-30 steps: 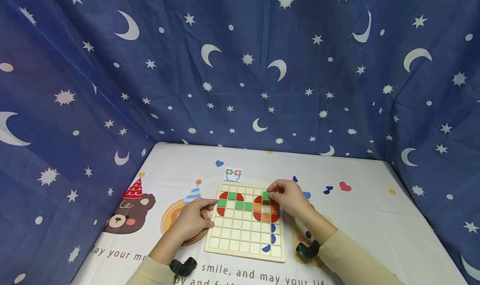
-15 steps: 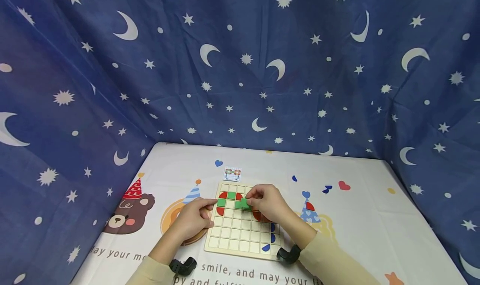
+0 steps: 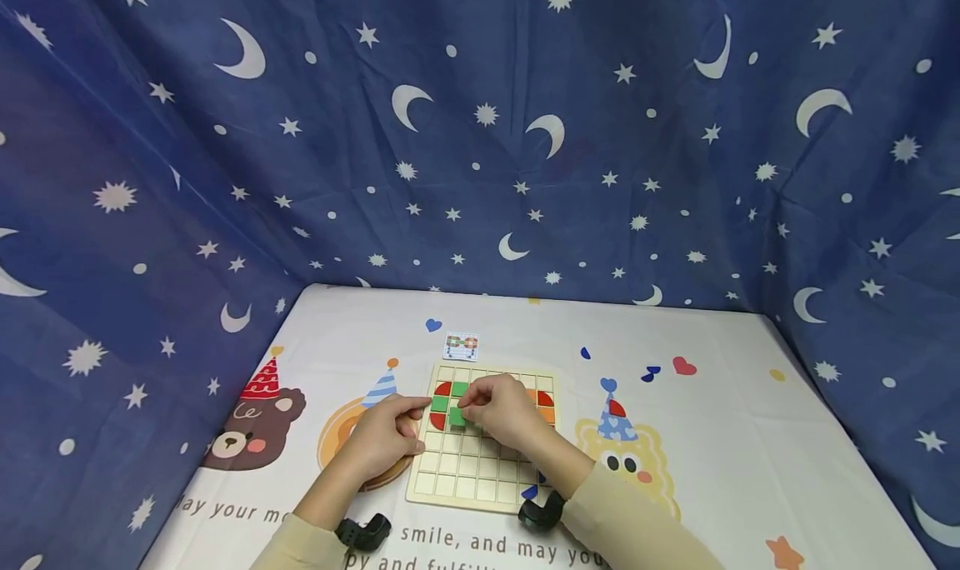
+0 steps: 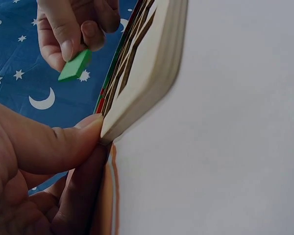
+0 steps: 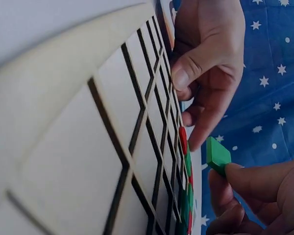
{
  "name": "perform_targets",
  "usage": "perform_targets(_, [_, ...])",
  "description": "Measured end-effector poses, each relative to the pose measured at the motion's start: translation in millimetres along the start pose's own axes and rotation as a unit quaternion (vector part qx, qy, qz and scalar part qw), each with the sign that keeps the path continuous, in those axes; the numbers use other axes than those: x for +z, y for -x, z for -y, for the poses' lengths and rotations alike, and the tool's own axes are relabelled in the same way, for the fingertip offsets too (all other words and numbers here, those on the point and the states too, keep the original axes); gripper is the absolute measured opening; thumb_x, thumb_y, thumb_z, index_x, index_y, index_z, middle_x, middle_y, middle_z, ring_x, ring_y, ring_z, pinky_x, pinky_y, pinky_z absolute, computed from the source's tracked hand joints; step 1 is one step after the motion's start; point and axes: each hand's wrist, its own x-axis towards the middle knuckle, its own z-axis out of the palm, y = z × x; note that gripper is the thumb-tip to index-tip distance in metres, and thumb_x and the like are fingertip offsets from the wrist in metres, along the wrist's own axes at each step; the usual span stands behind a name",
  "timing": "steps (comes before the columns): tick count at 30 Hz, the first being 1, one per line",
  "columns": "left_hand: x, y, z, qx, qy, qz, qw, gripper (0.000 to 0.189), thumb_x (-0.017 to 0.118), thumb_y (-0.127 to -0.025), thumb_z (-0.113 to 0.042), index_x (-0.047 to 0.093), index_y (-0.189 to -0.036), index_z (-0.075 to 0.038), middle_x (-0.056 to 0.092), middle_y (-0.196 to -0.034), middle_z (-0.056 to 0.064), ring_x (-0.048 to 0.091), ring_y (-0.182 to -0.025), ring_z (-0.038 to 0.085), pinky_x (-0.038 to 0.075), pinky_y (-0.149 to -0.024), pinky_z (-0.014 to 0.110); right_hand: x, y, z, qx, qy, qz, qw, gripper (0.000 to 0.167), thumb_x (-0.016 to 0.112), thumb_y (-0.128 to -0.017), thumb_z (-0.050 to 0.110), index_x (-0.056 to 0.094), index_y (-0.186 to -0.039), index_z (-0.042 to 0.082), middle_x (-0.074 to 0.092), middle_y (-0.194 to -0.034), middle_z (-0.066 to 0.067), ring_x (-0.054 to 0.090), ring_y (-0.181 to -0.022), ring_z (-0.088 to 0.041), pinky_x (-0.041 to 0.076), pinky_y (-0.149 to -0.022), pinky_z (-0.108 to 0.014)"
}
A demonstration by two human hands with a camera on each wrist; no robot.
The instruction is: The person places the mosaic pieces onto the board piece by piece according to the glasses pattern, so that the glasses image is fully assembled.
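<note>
My left hand (image 3: 387, 435) grips the left edge of a pale wooden grid board (image 3: 465, 487), thumb and index finger spread along it. My right hand (image 3: 501, 410) pinches a green square tile (image 3: 457, 418) between thumb and fingertips, over the upper left of the board. In the right wrist view, the green tile (image 5: 218, 155) stands clear of the grid near the left hand (image 5: 208, 63). Red rounded pieces (image 3: 437, 421) and green tiles (image 3: 439, 403) lie in the cells about it. Part of the board's middle is hidden under my right hand and forearm.
A small pattern card (image 3: 461, 347) lies behind the board. Loose blue half-round pieces (image 3: 651, 374) lie to the right, and a red quarter-round piece (image 3: 617, 409) lies on the printed tablecloth (image 3: 720, 453). A starry blue curtain (image 3: 480, 137) encloses the table's back and sides.
My right hand has carried the green tile leftward, from the board's upper right, past the middle, to the upper left. My left hand has stayed at the board's edge.
</note>
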Motion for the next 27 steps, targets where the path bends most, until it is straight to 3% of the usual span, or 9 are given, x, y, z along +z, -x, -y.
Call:
perform_targets(6, [-0.2,-0.6,1.2,0.006,0.004,0.002,1.0000,0.067,0.091,-0.074,0.002,0.076,-0.135,-0.020,0.066,-0.105,-0.006,0.059,-0.079,0.010,0.048,-0.069,0.023,9.7,-1.4,0.6,-0.010,0.056,-0.012,0.9983,0.013,0.081,-0.093,0.009,0.080,-0.085,0.018,0.068,-0.074,0.008,0.058,-0.074,-0.012,0.047,-0.069,-0.028])
perform_targets(17, [0.0,-0.7,0.8,0.005,0.004,0.000,1.0000,0.067,0.091,-0.074,0.003,0.076,-0.135,-0.020,0.066,-0.105,-0.005,0.059,-0.080,0.011,0.048,-0.068,0.023,16.1,-4.0,-4.1,-0.022,0.093,-0.020,0.9952,0.014,0.080,-0.093,0.008,0.079,-0.084,0.019,0.067,-0.075,0.011,0.058,-0.077,-0.011,0.047,-0.073,-0.030])
perform_targets(27, [-0.2,0.1,0.8,0.002,0.006,0.000,1.0000,0.066,0.091,-0.074,0.003,0.076,-0.134,-0.020,0.066,-0.105,-0.004,0.059,-0.079,0.011,0.047,-0.068,0.023,15.7,-1.6,-1.5,-0.020,0.122,0.007,0.9924,0.016,0.087,-0.084,0.006,0.078,-0.092,0.016,0.064,-0.081,0.006,0.056,-0.077,-0.012,0.047,-0.073,-0.029])
